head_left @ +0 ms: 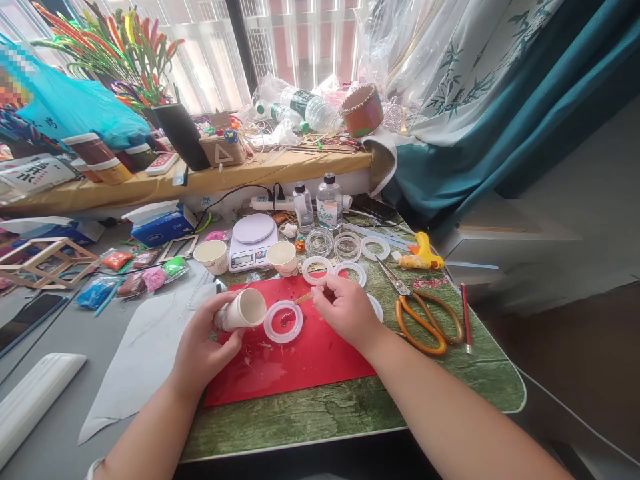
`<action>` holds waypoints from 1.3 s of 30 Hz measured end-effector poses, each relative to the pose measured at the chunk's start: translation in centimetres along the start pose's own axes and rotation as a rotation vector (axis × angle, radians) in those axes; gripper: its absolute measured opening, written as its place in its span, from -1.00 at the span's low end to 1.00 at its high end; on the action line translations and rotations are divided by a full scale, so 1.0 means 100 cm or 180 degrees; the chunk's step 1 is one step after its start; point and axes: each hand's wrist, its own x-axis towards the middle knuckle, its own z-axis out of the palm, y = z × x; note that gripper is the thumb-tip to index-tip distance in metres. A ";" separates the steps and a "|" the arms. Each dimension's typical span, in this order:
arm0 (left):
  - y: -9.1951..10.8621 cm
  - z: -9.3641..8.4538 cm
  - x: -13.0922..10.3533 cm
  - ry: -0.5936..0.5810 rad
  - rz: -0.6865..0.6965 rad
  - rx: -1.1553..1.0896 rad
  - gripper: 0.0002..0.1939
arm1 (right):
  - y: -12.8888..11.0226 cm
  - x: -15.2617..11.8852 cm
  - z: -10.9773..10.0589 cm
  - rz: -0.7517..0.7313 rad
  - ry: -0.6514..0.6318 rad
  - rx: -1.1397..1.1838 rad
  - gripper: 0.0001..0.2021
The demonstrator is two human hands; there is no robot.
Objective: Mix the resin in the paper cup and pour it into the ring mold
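We cannot see the tip of the thin wooden stick (303, 299); it seems to end at the rim of the white ring mould (283, 321), whose contents are too small to read. Our right hand (345, 308) pinches that stick, fingers pressed together. Our left hand (203, 347) wraps a tilted paper cup (241, 310), mouth turned toward the ring, which lies between both hands on the red mat (300, 363). Orange scissors (423, 317) lie on the surface just right of the right hand.
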 end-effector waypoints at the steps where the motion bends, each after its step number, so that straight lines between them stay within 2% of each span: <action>1: 0.000 0.000 0.000 0.0002 0.0002 0.0003 -0.44 | 0.000 0.000 0.000 -0.0001 0.0005 -0.0001 -0.76; 39: 0.003 0.001 -0.001 0.0018 -0.0046 -0.0126 -0.44 | 0.001 0.000 -0.001 0.0048 -0.0057 0.0057 -0.77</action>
